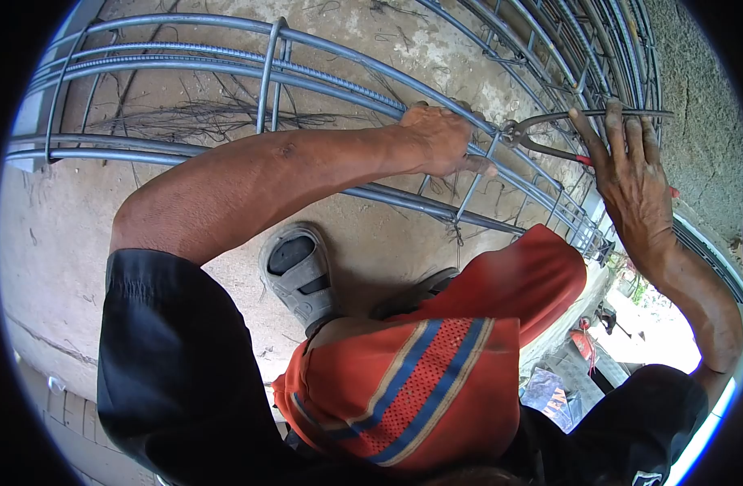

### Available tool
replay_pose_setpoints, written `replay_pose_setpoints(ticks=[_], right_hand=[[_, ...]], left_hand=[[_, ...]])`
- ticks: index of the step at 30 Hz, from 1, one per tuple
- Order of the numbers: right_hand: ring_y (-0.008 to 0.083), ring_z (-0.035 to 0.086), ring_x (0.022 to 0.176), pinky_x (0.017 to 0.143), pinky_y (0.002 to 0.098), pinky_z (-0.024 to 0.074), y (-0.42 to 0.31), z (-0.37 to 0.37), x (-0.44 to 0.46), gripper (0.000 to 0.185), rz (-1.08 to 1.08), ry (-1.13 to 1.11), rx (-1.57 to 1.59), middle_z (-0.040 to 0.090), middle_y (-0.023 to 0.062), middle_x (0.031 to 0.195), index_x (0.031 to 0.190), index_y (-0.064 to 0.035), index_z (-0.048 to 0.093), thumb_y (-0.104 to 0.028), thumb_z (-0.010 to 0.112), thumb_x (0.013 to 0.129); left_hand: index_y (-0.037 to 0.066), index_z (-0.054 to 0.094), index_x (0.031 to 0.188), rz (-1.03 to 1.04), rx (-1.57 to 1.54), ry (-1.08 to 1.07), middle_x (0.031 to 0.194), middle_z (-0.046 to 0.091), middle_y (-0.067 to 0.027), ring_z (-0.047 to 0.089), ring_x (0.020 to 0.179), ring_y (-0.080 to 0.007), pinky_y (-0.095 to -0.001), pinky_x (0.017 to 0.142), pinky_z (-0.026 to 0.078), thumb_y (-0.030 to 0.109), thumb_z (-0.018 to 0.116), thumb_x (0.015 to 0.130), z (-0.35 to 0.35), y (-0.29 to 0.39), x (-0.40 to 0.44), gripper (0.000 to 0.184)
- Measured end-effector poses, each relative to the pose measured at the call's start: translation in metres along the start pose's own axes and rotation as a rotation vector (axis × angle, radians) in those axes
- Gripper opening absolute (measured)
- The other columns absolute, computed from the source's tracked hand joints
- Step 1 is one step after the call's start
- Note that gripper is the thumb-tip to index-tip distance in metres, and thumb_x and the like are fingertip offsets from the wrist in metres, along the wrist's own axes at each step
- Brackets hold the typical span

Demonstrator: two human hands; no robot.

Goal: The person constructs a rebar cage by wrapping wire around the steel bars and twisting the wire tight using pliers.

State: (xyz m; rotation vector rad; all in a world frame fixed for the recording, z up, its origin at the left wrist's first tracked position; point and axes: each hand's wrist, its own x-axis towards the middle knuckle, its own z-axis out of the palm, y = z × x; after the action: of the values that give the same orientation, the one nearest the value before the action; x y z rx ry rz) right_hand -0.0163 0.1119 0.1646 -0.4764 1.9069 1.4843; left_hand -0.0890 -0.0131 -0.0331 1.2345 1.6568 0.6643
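Note:
Long steel bars with stirrups form a rebar cage (331, 85) that crosses in front of me. My left hand (444, 139) is wrapped round its upper bars, near a stirrup. A pair of pincers (541, 134) has its jaws at the joint of bar and stirrup, just right of that hand. My right hand (633, 162) lies across the pincers' spread handles, its fingers stretched over them. The jaws' exact grip on any wire is too small to tell.
More bundled rebar (582, 49) stands at the upper right beside a rough wall (703, 105). Loose tie wires (185, 117) lie on the concrete floor (72, 235) behind the cage. My sandalled foot (300, 267) is below the bars.

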Motion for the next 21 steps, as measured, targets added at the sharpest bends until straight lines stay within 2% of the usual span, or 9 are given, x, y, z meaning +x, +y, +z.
replay_pose_setpoints(ticks=[1, 4, 7, 8, 10, 12, 15, 19, 21], right_hand=[[0.0266, 0.042, 0.114, 0.104, 0.0430, 0.0332, 0.003, -0.003, 0.003, 0.068, -0.040, -0.033, -0.020, 0.045, 0.0150, 0.117, 0.143, -0.0105, 0.020, -0.017, 0.052, 0.084], [0.0236, 0.041, 0.112, 0.100, 0.0417, 0.0336, 0.005, 0.006, 0.006, 0.061, -0.112, 0.009, -0.119, 0.049, 0.0124, 0.106, 0.139, -0.0060, 0.029, -0.021, 0.050, 0.084], [0.0222, 0.044, 0.105, 0.090, 0.0388, 0.0391, 0.010, 0.023, 0.011, 0.050, -0.106, 0.187, -0.097, 0.050, 0.0115, 0.101, 0.129, -0.0018, 0.040, -0.021, 0.050, 0.084], [0.0219, 0.046, 0.101, 0.086, 0.0376, 0.0416, 0.011, 0.027, 0.013, 0.046, -0.097, 0.256, -0.065, 0.051, 0.0115, 0.101, 0.125, -0.0007, 0.043, -0.020, 0.050, 0.084], [0.0217, 0.050, 0.098, 0.081, 0.0373, 0.0451, 0.007, 0.039, 0.013, 0.037, -0.057, 0.207, 0.024, 0.051, 0.0113, 0.099, 0.116, -0.0003, 0.046, -0.019, 0.050, 0.085], [0.0224, 0.057, 0.089, 0.073, 0.0361, 0.0499, 0.004, 0.043, 0.015, 0.027, -0.065, 0.159, 0.141, 0.054, 0.0116, 0.092, 0.107, -0.0002, 0.049, -0.019, 0.048, 0.088], [0.0252, 0.059, 0.091, 0.076, 0.0370, 0.0492, 0.006, 0.041, 0.023, 0.028, -0.100, -0.112, 0.276, 0.057, 0.0152, 0.090, 0.109, 0.0008, 0.047, -0.020, 0.046, 0.091], [0.0253, 0.063, 0.082, 0.069, 0.0338, 0.0515, 0.015, 0.048, 0.027, 0.030, -0.251, -0.338, 0.883, 0.060, 0.0202, 0.085, 0.086, 0.0007, 0.055, -0.027, 0.046, 0.092], [0.0221, 0.059, 0.069, 0.060, 0.0350, 0.0508, 0.022, 0.048, 0.034, 0.034, -0.128, -0.929, 1.416, 0.057, 0.0157, 0.078, 0.084, 0.0000, 0.054, -0.032, 0.048, 0.092]], left_hand=[[-0.003, 0.060, 0.105, -0.013, -0.002, -0.034, 0.108, 0.060, -0.0208, 0.055, 0.108, -0.0326, -0.0421, 0.091, 0.042, 0.071, 0.048, 0.075, -0.001, 0.001, 0.000, 0.081], [0.015, 0.060, 0.115, 0.061, 0.042, 0.105, 0.107, 0.060, -0.0172, 0.056, 0.105, -0.0338, -0.0466, 0.091, 0.043, 0.073, 0.044, 0.074, 0.012, -0.006, 0.005, 0.073], [0.014, 0.060, 0.114, 0.059, 0.053, 0.109, 0.108, 0.060, -0.0168, 0.055, 0.106, -0.0335, -0.0467, 0.092, 0.042, 0.073, 0.043, 0.075, 0.014, -0.006, 0.006, 0.073], [0.007, 0.059, 0.112, 0.058, 0.039, 0.098, 0.109, 0.059, -0.0183, 0.055, 0.107, -0.0332, -0.0454, 0.092, 0.042, 0.072, 0.045, 0.076, 0.014, -0.006, 0.005, 0.076], [-0.006, 0.058, 0.108, 0.052, 0.017, 0.075, 0.110, 0.059, -0.0213, 0.054, 0.109, -0.0327, -0.0428, 0.092, 0.042, 0.070, 0.048, 0.076, 0.009, -0.006, 0.003, 0.082], [-0.005, 0.058, 0.108, 0.033, 0.018, 0.063, 0.110, 0.059, -0.0209, 0.055, 0.109, -0.0323, -0.0429, 0.092, 0.042, 0.069, 0.048, 0.076, 0.007, -0.005, 0.002, 0.082], [-0.004, 0.059, 0.107, 0.012, 0.011, 0.037, 0.108, 0.060, -0.0204, 0.055, 0.108, -0.0316, -0.0429, 0.091, 0.042, 0.069, 0.049, 0.076, 0.006, -0.003, 0.002, 0.080], [-0.003, 0.060, 0.107, 0.007, 0.014, 0.084, 0.108, 0.061, -0.0197, 0.056, 0.107, -0.0309, -0.0424, 0.089, 0.044, 0.069, 0.050, 0.075, 0.009, -0.004, 0.002, 0.080], [-0.002, 0.061, 0.106, 0.018, 0.021, 0.078, 0.107, 0.061, -0.0190, 0.057, 0.105, -0.0306, -0.0419, 0.088, 0.045, 0.069, 0.049, 0.076, 0.008, -0.005, 0.002, 0.079]])
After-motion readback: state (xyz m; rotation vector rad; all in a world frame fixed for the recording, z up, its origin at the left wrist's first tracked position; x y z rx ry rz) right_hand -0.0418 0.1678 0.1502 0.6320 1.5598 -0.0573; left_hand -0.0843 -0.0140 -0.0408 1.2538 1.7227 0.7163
